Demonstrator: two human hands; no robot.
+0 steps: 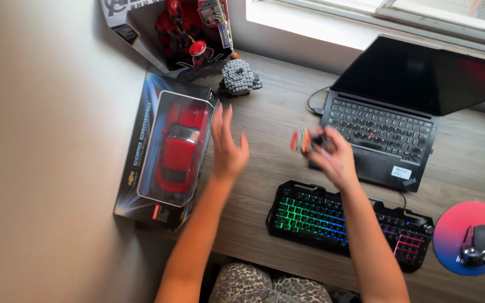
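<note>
Leopard-print lap (265,283) sits closest below the backlit keyboard (346,221) on my tabletop (270,120). Just above the keyboard, my right hand (332,157) is closed round a small blurred orange-and-dark object (305,140) — up and left of it, my left hand (227,147) is spread, empty, beside the boxed red toy car (166,148).

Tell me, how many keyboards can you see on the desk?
2. The rainbow-lit keyboard lies at the near edge, under the right forearm. The laptop keyboard is behind it, just past the right hand. None looks hidden.
</note>
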